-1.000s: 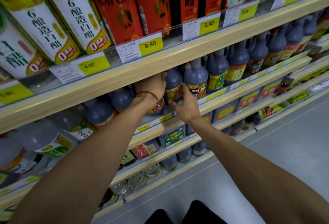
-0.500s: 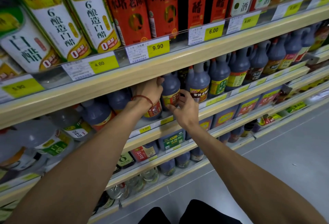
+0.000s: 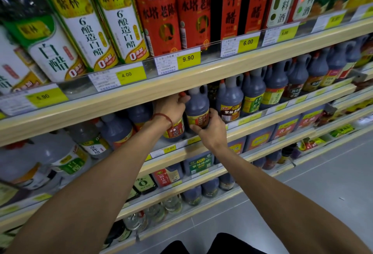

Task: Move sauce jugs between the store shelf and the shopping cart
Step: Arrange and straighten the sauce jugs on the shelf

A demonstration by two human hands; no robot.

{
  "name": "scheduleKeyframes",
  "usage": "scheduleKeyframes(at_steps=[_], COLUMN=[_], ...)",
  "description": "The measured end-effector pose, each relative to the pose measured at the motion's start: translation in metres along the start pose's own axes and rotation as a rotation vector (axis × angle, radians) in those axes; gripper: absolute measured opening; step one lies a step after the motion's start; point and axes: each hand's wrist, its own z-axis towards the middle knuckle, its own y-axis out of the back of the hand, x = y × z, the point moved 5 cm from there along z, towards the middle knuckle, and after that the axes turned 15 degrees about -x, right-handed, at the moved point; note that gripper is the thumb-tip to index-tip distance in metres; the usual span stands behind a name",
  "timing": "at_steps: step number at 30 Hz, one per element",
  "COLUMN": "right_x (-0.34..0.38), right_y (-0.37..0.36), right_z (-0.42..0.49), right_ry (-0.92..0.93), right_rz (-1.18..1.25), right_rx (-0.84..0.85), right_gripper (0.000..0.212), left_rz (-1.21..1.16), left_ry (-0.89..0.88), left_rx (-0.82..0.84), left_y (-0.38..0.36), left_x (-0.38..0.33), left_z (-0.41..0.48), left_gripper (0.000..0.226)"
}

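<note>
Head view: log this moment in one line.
left hand grips red-label jug top | right hand grips brown-label jug base | both jugs at shelf

The shelf edges (image 3: 181,85) look like pale matt wood. Clear glossy plastic strips (image 3: 72,90) hold paper price tags (image 3: 188,58). The dark jug (image 3: 196,106) is smooth, dull-sheened plastic with a shiny label (image 3: 199,120). Grey floor (image 3: 323,183) smooth, faintly reflective.

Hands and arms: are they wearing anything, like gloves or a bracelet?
No gloves on the left hand or the right hand. The left arm and the right arm are bare, with no sleeves in view. A thin red string bracelet goes around the left wrist. I can't see a watch or any rings.
</note>
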Motion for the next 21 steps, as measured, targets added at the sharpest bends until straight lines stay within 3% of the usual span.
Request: scheduleKeyframes(at_steps=[5,9,14,21], right_x=[-0.004,-0.012,-0.014,-0.011], right_y=[0.005,0.010,0.020,0.025], right_z=[0.002,-0.001,0.001,0.004], right_ry=[0.009,0.013,0.028,0.040], right_rz=[-0.034,-0.039,-0.040,0.010], right_rx=[-0.023,-0.055,-0.096,-0.054], right_gripper=[0.076,0.071,0.057,0.043], left_rz=[-0.231,-0.347,-0.353,-0.242], left_ry=[0.154,0.157,0.152,0.146], left_rx=[0.064,0.043,0.039,-0.055], left_y=[-0.018,-0.036,-0.030,-0.017], left_x=[0.015,0.022,0.004,-0.012], left_z=[0.003,0.008,0.005,-0.011], left_gripper=[0.034,0.053,0.021,0.017])
